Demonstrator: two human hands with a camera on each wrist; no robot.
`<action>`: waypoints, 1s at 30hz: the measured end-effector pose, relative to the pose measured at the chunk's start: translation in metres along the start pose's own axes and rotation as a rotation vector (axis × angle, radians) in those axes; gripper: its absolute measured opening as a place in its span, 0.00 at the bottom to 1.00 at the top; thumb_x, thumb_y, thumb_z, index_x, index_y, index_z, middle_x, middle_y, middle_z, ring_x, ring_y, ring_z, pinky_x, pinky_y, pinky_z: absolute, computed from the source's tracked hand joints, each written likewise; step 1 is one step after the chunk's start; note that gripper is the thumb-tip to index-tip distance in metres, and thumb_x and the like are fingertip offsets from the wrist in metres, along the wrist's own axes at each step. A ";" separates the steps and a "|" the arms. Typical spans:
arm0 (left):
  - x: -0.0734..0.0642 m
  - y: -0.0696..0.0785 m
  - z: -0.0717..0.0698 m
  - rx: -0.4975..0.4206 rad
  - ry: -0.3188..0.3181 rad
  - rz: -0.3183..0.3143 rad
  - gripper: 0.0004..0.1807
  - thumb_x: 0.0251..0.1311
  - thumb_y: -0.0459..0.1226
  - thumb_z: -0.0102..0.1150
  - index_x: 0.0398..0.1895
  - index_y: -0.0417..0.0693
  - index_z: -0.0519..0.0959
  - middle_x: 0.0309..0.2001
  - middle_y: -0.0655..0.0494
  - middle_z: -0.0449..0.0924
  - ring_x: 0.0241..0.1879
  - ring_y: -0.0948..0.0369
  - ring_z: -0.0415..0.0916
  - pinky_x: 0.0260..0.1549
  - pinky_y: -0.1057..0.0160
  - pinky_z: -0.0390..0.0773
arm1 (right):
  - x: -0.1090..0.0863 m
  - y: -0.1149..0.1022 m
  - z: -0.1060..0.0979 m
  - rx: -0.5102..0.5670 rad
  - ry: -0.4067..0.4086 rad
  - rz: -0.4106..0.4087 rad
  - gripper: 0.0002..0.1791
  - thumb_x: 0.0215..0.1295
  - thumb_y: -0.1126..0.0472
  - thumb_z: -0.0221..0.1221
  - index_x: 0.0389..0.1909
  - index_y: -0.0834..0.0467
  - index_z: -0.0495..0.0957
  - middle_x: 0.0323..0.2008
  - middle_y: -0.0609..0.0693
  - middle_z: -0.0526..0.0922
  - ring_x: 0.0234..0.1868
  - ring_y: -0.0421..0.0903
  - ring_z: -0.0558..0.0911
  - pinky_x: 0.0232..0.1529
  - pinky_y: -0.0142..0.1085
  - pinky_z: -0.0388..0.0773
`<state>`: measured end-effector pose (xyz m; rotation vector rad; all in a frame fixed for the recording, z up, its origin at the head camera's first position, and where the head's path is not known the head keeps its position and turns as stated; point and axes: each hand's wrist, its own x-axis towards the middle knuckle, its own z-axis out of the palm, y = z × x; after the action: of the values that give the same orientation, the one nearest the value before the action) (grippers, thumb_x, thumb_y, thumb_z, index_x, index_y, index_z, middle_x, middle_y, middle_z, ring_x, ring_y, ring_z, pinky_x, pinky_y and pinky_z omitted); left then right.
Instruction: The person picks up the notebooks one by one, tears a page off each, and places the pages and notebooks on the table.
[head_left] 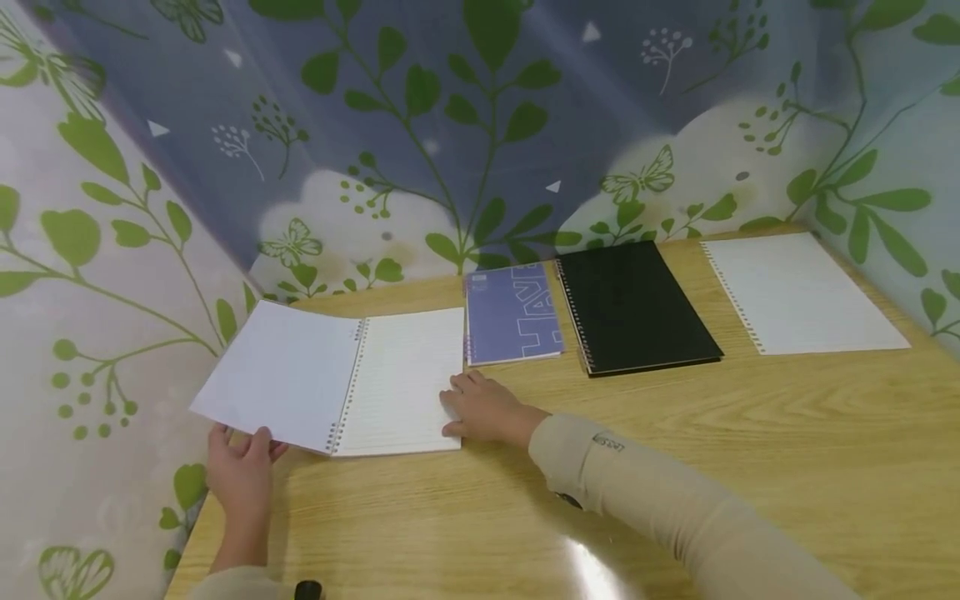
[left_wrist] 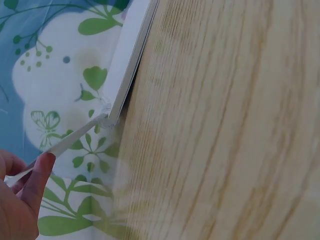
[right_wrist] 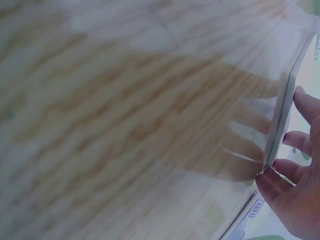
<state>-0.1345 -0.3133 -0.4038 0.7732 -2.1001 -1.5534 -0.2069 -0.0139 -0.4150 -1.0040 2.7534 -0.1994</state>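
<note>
A spiral notebook (head_left: 408,375) lies open near the table's left end, its right page lined. My left hand (head_left: 242,471) pinches the lower edge of its raised left leaf (head_left: 285,367), thumb on top. In the left wrist view that leaf (left_wrist: 75,136) slants up from the coil, apart from the page block (left_wrist: 132,60). My right hand (head_left: 486,408) rests at the notebook's right edge, fingers spread over the page margin. From the right wrist, the fingertips of this hand (right_wrist: 295,185) touch along the notebook's edge (right_wrist: 284,115).
To the right lie a small purple notebook (head_left: 502,312), a black spiral notebook (head_left: 637,308) and a white spiral notebook (head_left: 810,292) showing a blank-looking page. All are on the wooden table (head_left: 750,433). A leaf-patterned curtain (head_left: 420,150) stands along the back and left.
</note>
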 end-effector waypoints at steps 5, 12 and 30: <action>-0.007 0.006 0.003 -0.066 -0.010 0.072 0.27 0.60 0.33 0.51 0.63 0.59 0.63 0.30 0.63 0.77 0.23 0.70 0.78 0.25 0.73 0.80 | 0.000 0.000 0.002 0.004 0.006 -0.010 0.32 0.64 0.41 0.49 0.65 0.53 0.63 0.67 0.56 0.62 0.68 0.54 0.60 0.66 0.43 0.61; -0.017 0.006 0.011 0.114 -0.013 0.245 0.26 0.60 0.34 0.48 0.63 0.56 0.63 0.29 0.55 0.83 0.21 0.76 0.78 0.25 0.71 0.80 | -0.001 0.001 0.005 -0.030 0.021 -0.008 0.32 0.64 0.40 0.49 0.65 0.52 0.63 0.67 0.55 0.62 0.67 0.53 0.61 0.65 0.41 0.63; -0.028 0.015 0.027 0.521 -0.133 0.467 0.26 0.62 0.34 0.45 0.63 0.39 0.58 0.42 0.30 0.79 0.42 0.40 0.79 0.39 0.44 0.77 | -0.003 0.002 0.004 -0.082 0.010 -0.023 0.33 0.66 0.39 0.44 0.67 0.52 0.60 0.68 0.55 0.60 0.68 0.52 0.60 0.67 0.41 0.60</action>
<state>-0.1326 -0.2717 -0.3979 0.2914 -2.5862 -0.8412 -0.2051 -0.0108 -0.4188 -1.0585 2.7811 -0.0958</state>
